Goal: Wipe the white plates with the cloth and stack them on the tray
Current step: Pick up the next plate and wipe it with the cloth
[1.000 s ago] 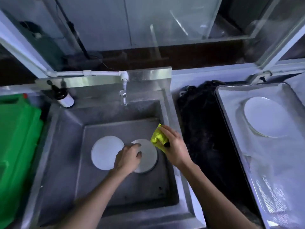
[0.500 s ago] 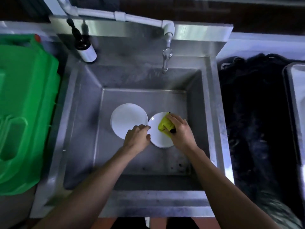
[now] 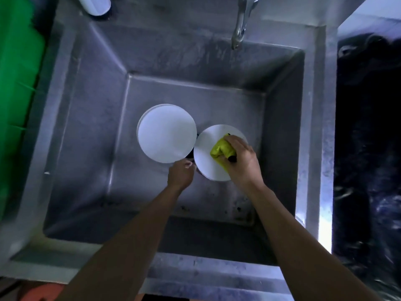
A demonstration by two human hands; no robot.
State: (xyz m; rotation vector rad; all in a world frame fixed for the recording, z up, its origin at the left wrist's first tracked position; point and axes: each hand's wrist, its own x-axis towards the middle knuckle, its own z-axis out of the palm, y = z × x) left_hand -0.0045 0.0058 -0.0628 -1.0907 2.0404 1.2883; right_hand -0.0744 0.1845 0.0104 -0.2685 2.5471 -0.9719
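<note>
Two white plates lie in the steel sink (image 3: 91, 131). The left plate (image 3: 167, 133) sits flat on the sink floor, untouched. The right plate (image 3: 208, 157) is tilted up a little at its near left edge, where my left hand (image 3: 181, 175) pinches its rim. My right hand (image 3: 240, 161) grips a bunched yellow cloth (image 3: 221, 149) and presses it on the right plate's top face. The tray is out of view.
A tap (image 3: 239, 25) hangs over the sink's far wall. A green plastic crate (image 3: 15, 83) stands at the left. A white bottle (image 3: 94, 4) sits at the sink's far left corner. A dark, wet-looking surface (image 3: 368, 148) lies to the right.
The camera has tilted down and closer to the sink. My right hand moved the cloth onto the right plate; my left hand slid to its near left rim and lifted it slightly.
</note>
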